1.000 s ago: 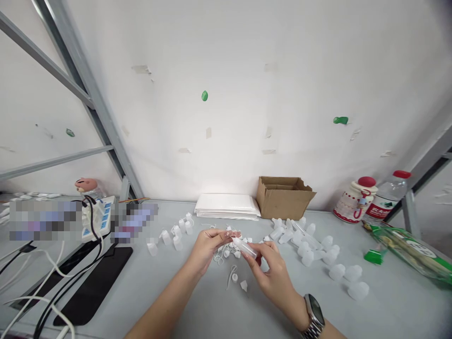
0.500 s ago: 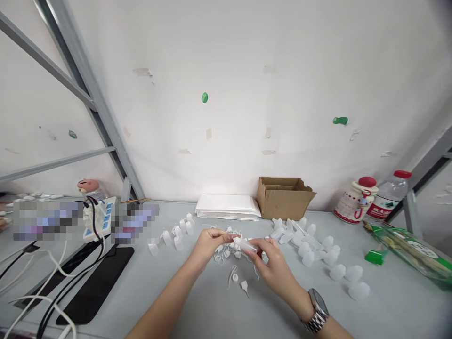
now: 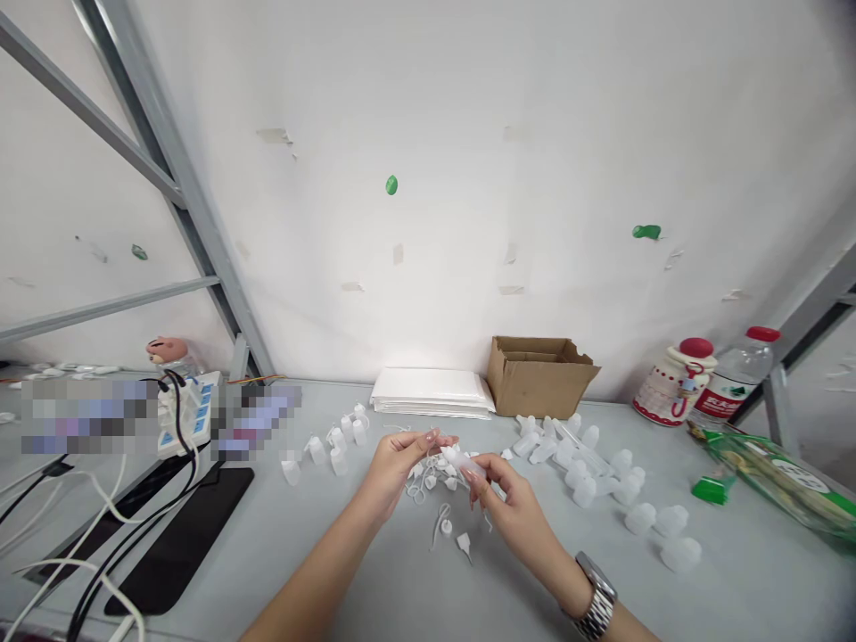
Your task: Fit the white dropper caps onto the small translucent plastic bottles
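Observation:
A small translucent bottle (image 3: 466,462) is held between both hands above the middle of the grey table. My right hand (image 3: 498,489) is closed around its lower end. My left hand (image 3: 407,465) pinches at its white top end; the fingertips partly hide what they grip. Beneath the hands lies a pile of white caps with loops (image 3: 432,480). Nearer me are a loose round cap with a strap (image 3: 446,526) and a pointed nozzle (image 3: 464,542). Several capped bottles (image 3: 338,461) stand to the left, and several translucent bottles (image 3: 579,468) lie to the right.
Behind the hands are a stack of white envelopes (image 3: 432,392) and an open cardboard box (image 3: 539,383). At right stand a decorated flask (image 3: 672,388) and a water bottle (image 3: 732,379), near a green food packet (image 3: 789,473). A black phone-like slab (image 3: 184,544), cables and a power strip (image 3: 193,415) occupy the left.
The left fingertips have shifted slightly at the bottle's top end. My right hand has turned a little, and its wrist sits slightly lower and further left.

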The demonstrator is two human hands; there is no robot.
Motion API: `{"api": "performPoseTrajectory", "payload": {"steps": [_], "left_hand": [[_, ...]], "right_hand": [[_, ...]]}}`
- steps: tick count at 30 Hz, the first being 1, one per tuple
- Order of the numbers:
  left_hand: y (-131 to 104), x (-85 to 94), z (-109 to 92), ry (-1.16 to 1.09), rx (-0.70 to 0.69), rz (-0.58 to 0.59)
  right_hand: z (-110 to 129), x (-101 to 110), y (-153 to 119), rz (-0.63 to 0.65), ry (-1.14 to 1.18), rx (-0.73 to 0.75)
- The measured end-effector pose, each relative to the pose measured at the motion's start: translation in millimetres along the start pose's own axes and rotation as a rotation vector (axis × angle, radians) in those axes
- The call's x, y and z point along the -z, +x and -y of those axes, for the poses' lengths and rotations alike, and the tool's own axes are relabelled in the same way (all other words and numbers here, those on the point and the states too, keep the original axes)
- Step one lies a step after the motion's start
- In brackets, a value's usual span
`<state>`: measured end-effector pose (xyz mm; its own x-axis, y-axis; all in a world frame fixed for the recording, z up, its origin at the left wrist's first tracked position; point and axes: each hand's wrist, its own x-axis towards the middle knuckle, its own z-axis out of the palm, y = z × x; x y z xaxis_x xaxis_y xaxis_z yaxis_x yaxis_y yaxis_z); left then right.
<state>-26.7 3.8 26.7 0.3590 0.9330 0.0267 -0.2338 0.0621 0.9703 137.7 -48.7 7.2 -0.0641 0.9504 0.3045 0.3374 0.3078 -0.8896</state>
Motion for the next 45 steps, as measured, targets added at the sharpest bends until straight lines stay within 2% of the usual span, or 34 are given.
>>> {"api": "performPoseTrajectory", "payload": {"steps": [4,8,13,21,28,36,41,45], "left_hand": [[-1.8,-3.5,5.7,0.066,-0.036,-0.09],[-3.0,-7.8,12.7,0.064,-0.055,-0.128],[-4.6,-10.3,14.0,0.058,-0.06,-0.125],[-9.1,-11.0,2.9,-0.009,-0.095,-0.103],[-8.7,-7.8,7.0,0.001,-0.134,-0.102],[-9.1,-12.5,13.4,0.06,-0.111,-0.178],[-13.5,-16.3,11.4,0.092,-0.168,-0.169],[-13.9,-16.6,10.8,0.033,-0.19,-0.176]], "right_hand": [[-1.8,-2.9,-1.8,-0.008,-0.031,-0.003],[-4.3,-6.4,-3.5,-0.055,-0.067,-0.005],[-6.2,-8.0,-4.0,-0.074,-0.068,0.011],[-4.6,-9.7,-4.7,-0.016,0.11,-0.001],[-4.9,-10.6,-6.5,-0.01,0.072,-0.022],[-10.4,-9.7,-4.9,-0.043,-0.005,-0.022],[-8.3,-11.7,-5.2,-0.038,0.042,0.001],[-7.7,-12.0,-5.5,-0.012,0.09,-0.016]]}}
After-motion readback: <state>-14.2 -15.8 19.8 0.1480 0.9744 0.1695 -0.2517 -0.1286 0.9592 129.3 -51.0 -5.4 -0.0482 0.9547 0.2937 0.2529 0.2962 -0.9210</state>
